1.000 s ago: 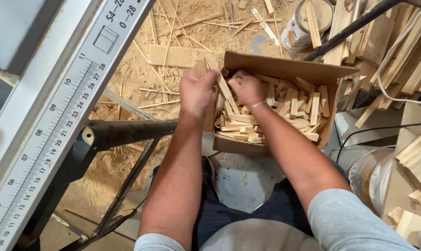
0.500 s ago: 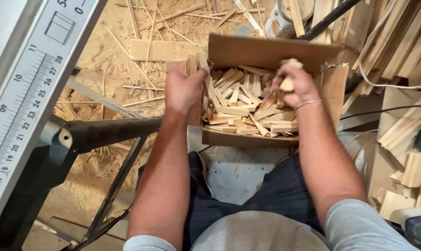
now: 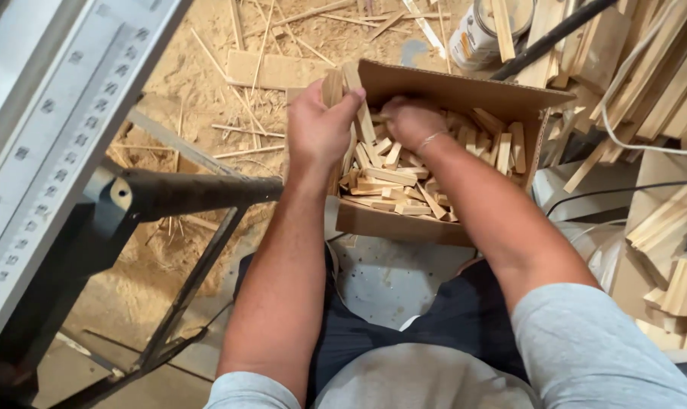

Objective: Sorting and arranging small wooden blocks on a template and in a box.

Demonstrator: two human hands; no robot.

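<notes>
Matt brown corrugated cardboard box [image 3: 464, 95], pale rough-sawn short wooden offcuts [image 3: 392, 176], loose tan sawdust-covered floor [image 3: 199, 83], smooth grey metal ruled rail [image 3: 48, 144], matt black metal tube [image 3: 192, 193], soft grey cloth sleeve [image 3: 601, 341]

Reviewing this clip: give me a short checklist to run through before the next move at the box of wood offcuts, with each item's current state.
1. Left hand has a firm grip on its wood pieces: ok, fingers wrapped round them.
2. Right hand holding anything: cannot tell, fingers buried among the offcuts.
3. Cardboard box upright and intact: ok.
4. Box has room left: ok, not heaped over the rim.
5. Floor around it free of clutter: not ok, sawdust and strips.
</notes>
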